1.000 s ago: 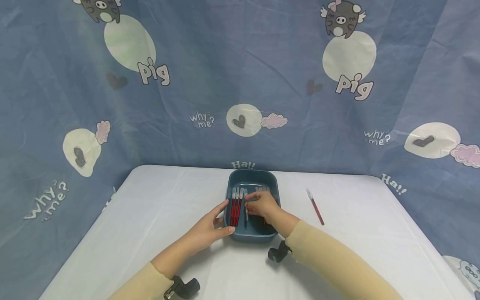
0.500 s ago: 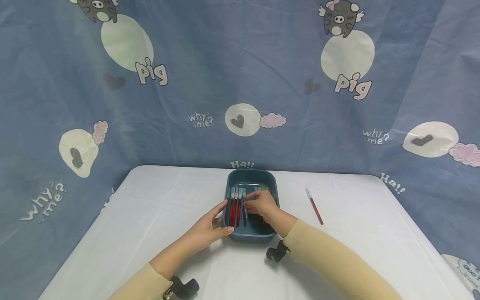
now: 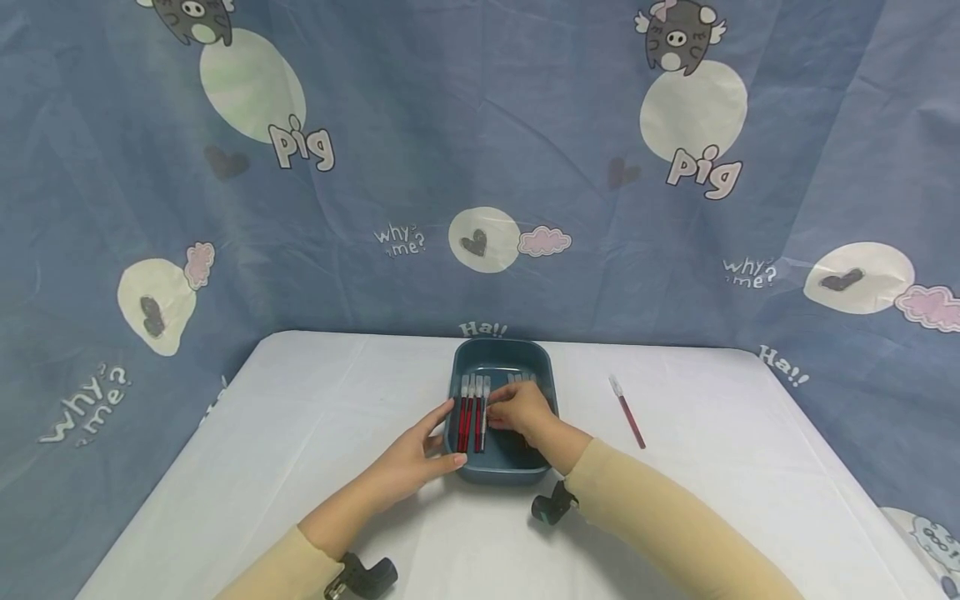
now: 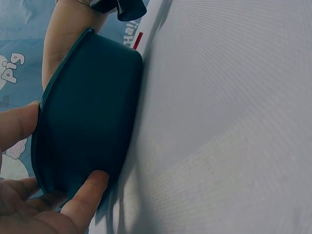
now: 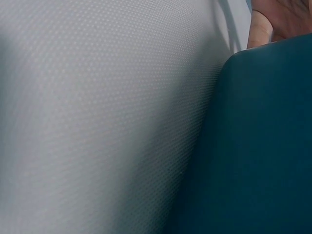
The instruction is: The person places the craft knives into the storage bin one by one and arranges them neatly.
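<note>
A dark blue-green plastic box (image 3: pixel 491 475) stands on the white table. Inside, at its left, slim red sticks like pens (image 3: pixel 470 425) with clear caps lie side by side. My right hand (image 3: pixel 525 412) reaches into the box and pinches a greyish pen-like stick with a clear cap (image 3: pixel 486 387) beside the red row; its lower part shows just past my fingertips. My left hand (image 3: pixel 420 454) lies spread along the box's left side, thumb by the near corner. In the left wrist view, its fingers (image 4: pixel 90 195) press the outer wall. The right wrist view shows mostly box wall.
More clear-capped sticks (image 3: pixel 517 378) lie at the box's right, mostly hidden by my right hand. A single red pen-like stick with a clear tip (image 3: pixel 632 421) lies on the table to the right. A blue printed cloth (image 3: pixel 337 275) hangs behind the table.
The pinched stick has shifted slightly left, closer and more parallel to the red row. The left hand keeps its place on the box. The whole head view has drifted a little.
</note>
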Tool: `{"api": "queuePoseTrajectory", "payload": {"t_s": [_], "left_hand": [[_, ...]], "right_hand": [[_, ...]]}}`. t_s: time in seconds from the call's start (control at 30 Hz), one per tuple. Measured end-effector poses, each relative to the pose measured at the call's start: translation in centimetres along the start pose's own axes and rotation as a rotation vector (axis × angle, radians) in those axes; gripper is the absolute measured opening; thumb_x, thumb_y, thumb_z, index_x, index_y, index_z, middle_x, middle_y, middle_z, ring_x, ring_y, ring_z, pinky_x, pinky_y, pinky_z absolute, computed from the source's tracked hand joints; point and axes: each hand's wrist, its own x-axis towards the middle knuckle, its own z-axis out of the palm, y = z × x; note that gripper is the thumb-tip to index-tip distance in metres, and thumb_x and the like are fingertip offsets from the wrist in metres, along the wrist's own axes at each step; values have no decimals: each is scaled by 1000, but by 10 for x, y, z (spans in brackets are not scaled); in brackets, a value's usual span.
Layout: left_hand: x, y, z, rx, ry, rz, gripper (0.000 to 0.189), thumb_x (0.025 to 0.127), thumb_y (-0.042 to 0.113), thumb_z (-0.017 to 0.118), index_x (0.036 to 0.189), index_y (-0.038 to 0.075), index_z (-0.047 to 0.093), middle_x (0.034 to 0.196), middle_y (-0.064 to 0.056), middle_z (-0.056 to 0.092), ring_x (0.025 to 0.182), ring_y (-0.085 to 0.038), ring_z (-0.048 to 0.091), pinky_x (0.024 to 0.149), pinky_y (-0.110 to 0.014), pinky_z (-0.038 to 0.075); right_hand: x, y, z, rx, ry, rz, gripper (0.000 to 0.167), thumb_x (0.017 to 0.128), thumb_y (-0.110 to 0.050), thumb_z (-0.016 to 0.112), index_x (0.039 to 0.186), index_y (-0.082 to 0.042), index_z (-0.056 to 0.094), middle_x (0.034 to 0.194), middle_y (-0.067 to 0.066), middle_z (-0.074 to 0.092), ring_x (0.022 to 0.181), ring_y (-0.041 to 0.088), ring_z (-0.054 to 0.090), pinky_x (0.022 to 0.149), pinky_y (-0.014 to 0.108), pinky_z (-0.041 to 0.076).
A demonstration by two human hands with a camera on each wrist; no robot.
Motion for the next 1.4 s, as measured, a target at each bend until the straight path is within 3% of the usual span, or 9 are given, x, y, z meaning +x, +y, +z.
{"api": "queuePoseTrajectory", "payload": {"t_s": [0.47, 0.73, 1.0, 1.17, 1.4], "left_hand": [[1, -3, -1, 4, -8, -7, 87, 89, 31, 77, 160, 25, 28, 163, -11, 27, 139, -44, 41, 105, -62, 40], [1, -4, -1, 2, -7, -11, 87, 88, 32, 78, 160, 25, 27, 164, -11, 26, 139, -44, 41, 105, -63, 39], [1, -4, -1, 11, -11, -12, 88, 88, 33, 78, 160, 24, 28, 163, -12, 27, 139, -45, 41, 105, -63, 40], [2, -4, 0, 20, -6, -9, 88, 88, 34, 78, 160, 24, 28, 163, -13, 28, 138, -45, 42, 105, -63, 39], [2, -3, 1, 29, 0, -8, 88, 87, 35, 78, 159, 25, 28, 163, -12, 29, 138, -44, 43, 105, -63, 39]], "right_hand": [[0, 0, -2, 42, -9, -5, 26, 88, 8, 64, 114, 10, 66, 98, 19, 70, 90, 28, 74, 74, 31, 61], [1, -2, -7, 62, 1, -49, 26, 88, 6, 67, 114, 8, 68, 104, 18, 69, 89, 27, 74, 75, 31, 61], [-6, -13, -19, 64, -18, -112, 29, 90, 5, 66, 118, 10, 66, 110, 20, 68, 98, 35, 72, 78, 32, 60], [-14, -19, -31, 17, -17, -164, 28, 91, 0, 68, 118, 8, 67, 111, 18, 69, 98, 36, 72, 76, 31, 60], [-26, -25, -52, -112, -15, -227, 23, 91, -6, 71, 113, 4, 70, 102, 12, 72, 90, 26, 73, 74, 31, 61]]}}
